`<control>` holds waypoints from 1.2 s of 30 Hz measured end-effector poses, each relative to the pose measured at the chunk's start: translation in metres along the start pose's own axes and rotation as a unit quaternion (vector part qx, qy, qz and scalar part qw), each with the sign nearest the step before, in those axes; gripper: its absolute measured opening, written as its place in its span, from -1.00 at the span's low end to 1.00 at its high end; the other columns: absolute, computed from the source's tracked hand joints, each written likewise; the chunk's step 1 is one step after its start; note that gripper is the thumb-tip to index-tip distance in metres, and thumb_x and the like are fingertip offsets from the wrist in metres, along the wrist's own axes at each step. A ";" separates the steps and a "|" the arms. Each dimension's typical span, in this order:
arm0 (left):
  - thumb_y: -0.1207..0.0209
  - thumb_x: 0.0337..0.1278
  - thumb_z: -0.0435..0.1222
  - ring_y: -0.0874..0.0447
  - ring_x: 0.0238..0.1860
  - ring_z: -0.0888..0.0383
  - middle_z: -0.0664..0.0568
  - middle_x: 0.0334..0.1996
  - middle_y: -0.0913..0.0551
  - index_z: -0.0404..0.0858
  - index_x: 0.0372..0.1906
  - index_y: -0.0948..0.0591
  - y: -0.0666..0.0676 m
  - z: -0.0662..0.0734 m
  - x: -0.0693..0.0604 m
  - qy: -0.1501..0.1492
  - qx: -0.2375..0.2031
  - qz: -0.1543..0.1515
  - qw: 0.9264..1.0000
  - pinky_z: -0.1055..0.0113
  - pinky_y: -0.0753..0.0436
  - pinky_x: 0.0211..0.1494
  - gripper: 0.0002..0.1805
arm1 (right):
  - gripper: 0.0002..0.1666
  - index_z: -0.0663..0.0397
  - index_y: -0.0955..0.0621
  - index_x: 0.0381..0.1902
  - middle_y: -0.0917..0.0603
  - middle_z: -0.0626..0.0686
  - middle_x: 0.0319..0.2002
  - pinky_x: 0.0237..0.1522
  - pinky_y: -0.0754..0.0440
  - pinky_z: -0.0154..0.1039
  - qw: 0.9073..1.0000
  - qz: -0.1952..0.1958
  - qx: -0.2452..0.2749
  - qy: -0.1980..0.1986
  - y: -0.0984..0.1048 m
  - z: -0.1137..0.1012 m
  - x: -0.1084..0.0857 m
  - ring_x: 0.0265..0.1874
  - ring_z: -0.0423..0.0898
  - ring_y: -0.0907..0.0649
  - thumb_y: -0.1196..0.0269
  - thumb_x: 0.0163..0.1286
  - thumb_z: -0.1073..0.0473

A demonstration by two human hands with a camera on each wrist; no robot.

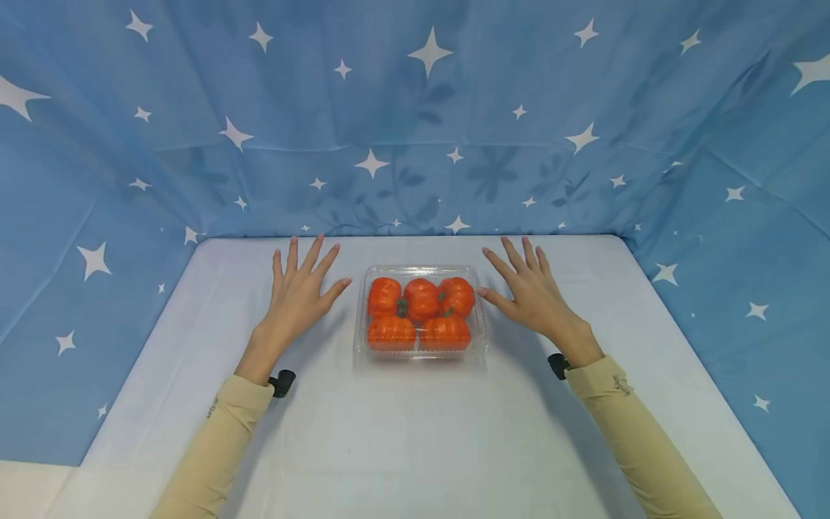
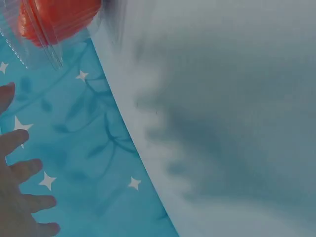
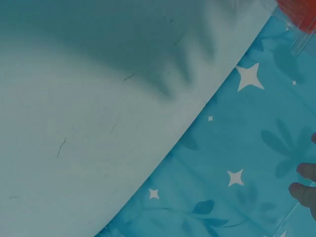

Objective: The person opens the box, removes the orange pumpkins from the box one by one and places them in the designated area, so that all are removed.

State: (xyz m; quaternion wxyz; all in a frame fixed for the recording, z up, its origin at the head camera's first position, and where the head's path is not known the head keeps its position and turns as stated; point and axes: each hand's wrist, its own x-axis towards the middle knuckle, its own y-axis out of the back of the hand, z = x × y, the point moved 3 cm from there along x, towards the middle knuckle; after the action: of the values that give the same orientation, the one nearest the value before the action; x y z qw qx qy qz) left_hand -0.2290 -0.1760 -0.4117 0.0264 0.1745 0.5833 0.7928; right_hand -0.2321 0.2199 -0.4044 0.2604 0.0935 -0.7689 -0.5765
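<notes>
Near the far edge of the white table (image 1: pixel 402 432), I observe a transparent container (image 1: pixel 421 271), long axis left to right. The left hand (image 1: pixel 296 294) and right hand (image 1: pixel 537 300) flank it, palms down, fingers straight and spread apart. It contains five orange pumpkin-like pieces (image 1: pixel 421 299).

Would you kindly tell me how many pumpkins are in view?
5 visible in the clear box: far-left pumpkin, far-middle pumpkin, far-right pumpkin, near-left pumpkin and near-right pumpkin; any beneath them would be hidden.
</notes>
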 end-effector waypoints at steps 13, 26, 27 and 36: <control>0.03 0.60 -0.10 -0.55 0.32 -0.29 -0.32 0.43 -0.44 -0.39 0.54 -0.28 -0.021 0.006 -0.010 0.145 -0.282 -0.126 0.940 -0.17 -0.56 0.32 -0.36 | -0.05 0.18 -0.29 0.56 -0.19 0.37 0.56 0.53 0.06 0.43 0.996 -0.058 0.056 0.033 -0.009 -0.047 0.000 0.57 0.43 -0.09 -0.34 0.41 -0.16; 0.05 0.60 -0.24 -0.73 0.00 0.12 -0.39 0.36 -0.48 -0.49 0.50 -0.29 -0.046 0.012 -0.028 0.249 -0.561 -0.160 0.773 0.14 -0.72 0.16 -0.43 | -0.11 0.18 -0.35 0.52 -0.28 0.39 0.52 0.51 -0.20 0.31 0.986 -0.089 0.091 0.110 -0.026 -0.102 0.013 0.51 0.46 -0.24 -0.31 0.44 -0.20; 0.05 0.60 -0.25 -0.73 -0.02 0.14 -0.40 0.36 -0.48 -0.50 0.50 -0.29 -0.047 0.012 -0.029 0.253 -0.573 -0.160 0.763 0.17 -0.73 0.13 -0.43 | -0.11 0.18 -0.34 0.52 -0.28 0.39 0.52 0.51 -0.21 0.31 0.985 -0.092 0.089 0.112 -0.028 -0.105 0.013 0.51 0.46 -0.24 -0.31 0.44 -0.18; 0.03 0.57 -0.32 -0.70 -0.07 0.16 -0.16 0.16 -0.58 -0.47 0.50 -0.30 -0.053 0.012 -0.035 0.266 -0.635 -0.161 0.707 0.34 -0.73 -0.03 -0.46 | -0.11 0.13 -0.38 0.50 -0.36 0.35 0.48 0.49 -0.28 0.28 0.984 -0.083 0.049 0.152 -0.040 -0.130 0.017 0.49 0.38 -0.33 -0.34 0.40 -0.23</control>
State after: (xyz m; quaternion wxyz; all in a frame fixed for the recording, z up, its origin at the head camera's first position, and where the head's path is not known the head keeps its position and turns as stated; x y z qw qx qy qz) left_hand -0.2009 -0.1572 -0.4672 0.1016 -0.1980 -0.0560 0.9733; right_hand -0.1868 0.0903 -0.4106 0.3203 0.2566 -0.7373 -0.5366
